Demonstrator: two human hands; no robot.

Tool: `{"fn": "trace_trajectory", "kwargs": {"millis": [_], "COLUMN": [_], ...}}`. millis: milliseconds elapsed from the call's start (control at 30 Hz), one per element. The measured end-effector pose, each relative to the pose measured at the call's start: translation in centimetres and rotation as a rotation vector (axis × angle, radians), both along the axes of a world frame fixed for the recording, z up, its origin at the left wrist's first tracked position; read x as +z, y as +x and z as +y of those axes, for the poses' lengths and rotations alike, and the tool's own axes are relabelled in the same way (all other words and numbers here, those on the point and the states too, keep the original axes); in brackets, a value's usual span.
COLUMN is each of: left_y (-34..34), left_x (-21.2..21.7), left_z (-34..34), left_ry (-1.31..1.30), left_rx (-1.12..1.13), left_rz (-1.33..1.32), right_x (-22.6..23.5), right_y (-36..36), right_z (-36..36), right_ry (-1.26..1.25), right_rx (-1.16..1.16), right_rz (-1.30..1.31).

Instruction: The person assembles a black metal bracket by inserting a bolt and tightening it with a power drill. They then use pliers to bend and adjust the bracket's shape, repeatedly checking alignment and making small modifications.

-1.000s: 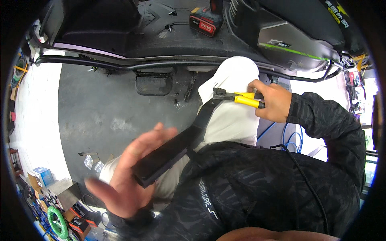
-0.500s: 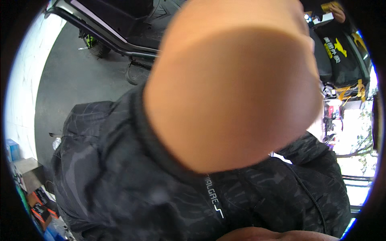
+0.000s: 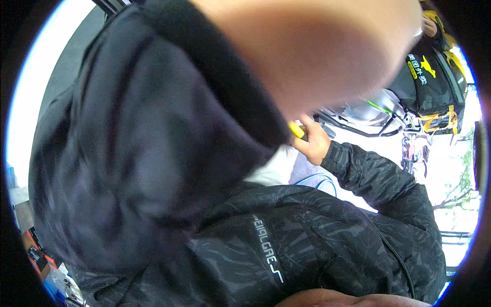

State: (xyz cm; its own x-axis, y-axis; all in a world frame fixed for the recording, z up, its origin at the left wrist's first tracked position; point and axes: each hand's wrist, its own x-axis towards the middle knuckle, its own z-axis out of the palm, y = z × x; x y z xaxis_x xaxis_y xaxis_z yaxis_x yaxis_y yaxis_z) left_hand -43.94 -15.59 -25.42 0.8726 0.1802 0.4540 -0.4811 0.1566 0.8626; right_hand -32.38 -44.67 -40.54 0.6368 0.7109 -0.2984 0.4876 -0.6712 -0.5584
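Note:
My left hand (image 3: pixel 327 51) is raised very close to the camera, large and smeared. Its fingers cannot be made out, and the dark sleeve behind it fills the left of the view. Further down and to the right, my right hand (image 3: pixel 314 143) is closed around a yellow-and-black tool handle (image 3: pixel 296 129). The rest of that tool is hidden behind my left wrist. A small grey part (image 3: pixel 327 131) shows just beyond the right knuckles.
At the right stands a silver scooter (image 3: pixel 365 115) carrying a black delivery bag (image 3: pixel 437 89) with yellow straps. Another person's hand (image 3: pixel 429 25) shows at the upper right. A blue cable (image 3: pixel 323 180) loops below my right hand. Boxes (image 3: pixel 37 253) lie at lower left.
My left arm has swung up and across, its sleeve now covering much of the left side. My right hand with the yellow-and-black tool handle has come into sight. The dark vehicle at upper left is mostly hidden.

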Motion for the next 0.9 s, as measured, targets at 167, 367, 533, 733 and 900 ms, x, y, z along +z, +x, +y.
{"fn": "trace_trajectory", "kwargs": {"millis": [167,367,533,733,900], "left_y": [-0.8,-1.2,-1.4,0.6,3.0], "left_x": [-0.4,-0.5,-1.0,-4.4,-10.3], "left_z": [1.5,3.5,4.4,7.6,14.1], "left_ry": [-0.127,-0.261,-0.349,-0.401,-0.659], "left_rx": [0.058,0.102,0.099,0.19,-0.041], "left_rz": [0.025,0.047,0.097,0.136,0.241], "right_x": [-0.5,-0.4,-0.3,0.2,0.2], "right_y": [-0.2,-0.3,-0.6,-0.6,-1.4], "right_z": [-0.1,-0.2,0.1,-0.1,-0.5], "right_ry": [0.104,0.085,0.102,0.034,0.114], "right_rx": [-0.059,-0.029,-0.035,-0.038,0.001], "right_rz": [0.071,-0.008,-0.022,-0.034,-0.039]}}
